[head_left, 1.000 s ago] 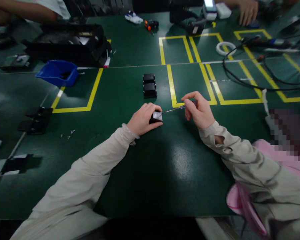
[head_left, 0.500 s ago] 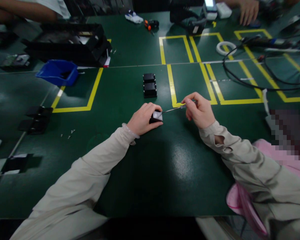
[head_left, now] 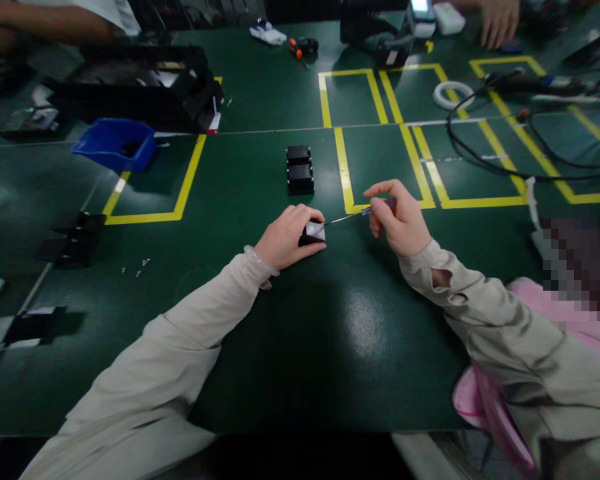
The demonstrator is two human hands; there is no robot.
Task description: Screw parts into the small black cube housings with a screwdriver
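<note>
My left hand [head_left: 291,238] is closed around a small black part with a pale face [head_left: 315,231], resting on the green table. Between thumb and fingers my right hand [head_left: 398,219] grips a screwdriver [head_left: 351,217]. Its thin shaft points left, and its tip meets the small black part near the upper edge. The index finger of that hand is raised off the handle. Beyond the hands stand black blocks [head_left: 300,171] joined in a row, with small shiny screws along their sides.
Tiny screws [head_left: 139,272] lie left of my left arm. A blue bin [head_left: 117,143] and black trays [head_left: 140,90] stand back left, black parts [head_left: 75,239] at left. A tape roll [head_left: 453,95] and black cable [head_left: 460,143] lie right. People's hands show at the far side.
The index finger of my right hand has lifted, and more of the screwdriver handle shows. My left hand and the small black part have stayed in place.
</note>
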